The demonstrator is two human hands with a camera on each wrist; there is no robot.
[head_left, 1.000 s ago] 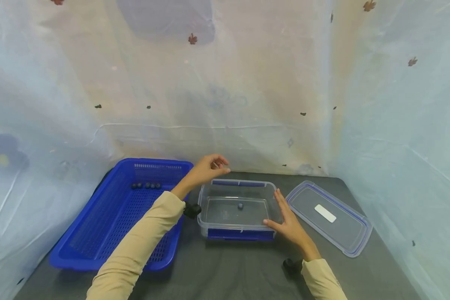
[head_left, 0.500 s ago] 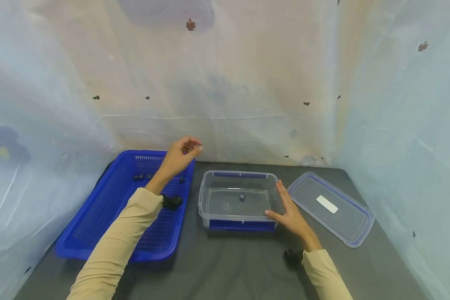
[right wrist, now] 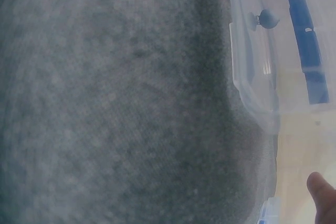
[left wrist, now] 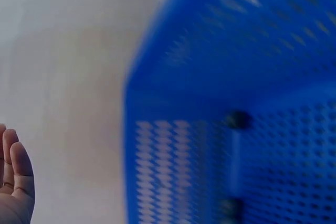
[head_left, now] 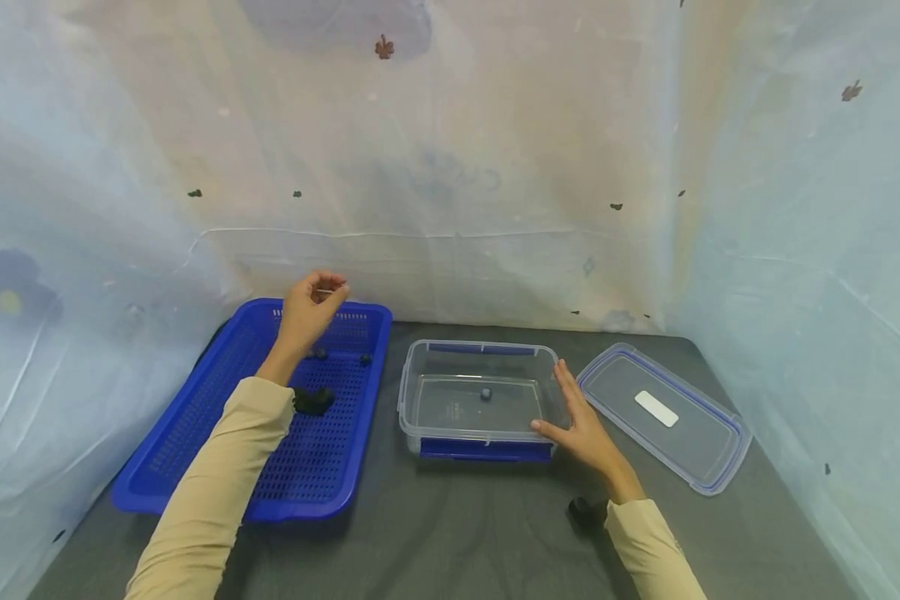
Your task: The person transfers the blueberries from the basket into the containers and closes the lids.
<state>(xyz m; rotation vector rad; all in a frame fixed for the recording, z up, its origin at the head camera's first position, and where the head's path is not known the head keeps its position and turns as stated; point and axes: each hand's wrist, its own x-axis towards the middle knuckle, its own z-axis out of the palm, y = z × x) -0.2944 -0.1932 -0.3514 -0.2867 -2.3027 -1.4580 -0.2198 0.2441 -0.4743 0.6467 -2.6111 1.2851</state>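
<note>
My left hand (head_left: 309, 315) is above the far end of a blue plastic basket (head_left: 348, 492), its fingers loosely curled and nothing visible between them. Small dark round blueberries lie on the basket floor; one blueberry (head_left: 365, 360) is near the right wall, and others are partly hidden by the hand. The left wrist view also shows a blueberry (left wrist: 239, 119) beside the slotted wall. My right hand (head_left: 587, 433) rests at the right side of a clear box (head_left: 435, 435) with blue clips, fingers extended along the rim, thumb at the front corner. A single blueberry (head_left: 486, 394) sits inside the box.
A clear lid (head_left: 690, 450) with a blue seal and white label lies to the right of the box. Grey cloth (head_left: 450, 533) covers the table. Pale plastic sheeting (head_left: 495, 275) hangs behind and at both sides.
My left hand has moved left from above the clear box to over the basket. My right hand stays at the box. The head view has tilted slightly downward.
</note>
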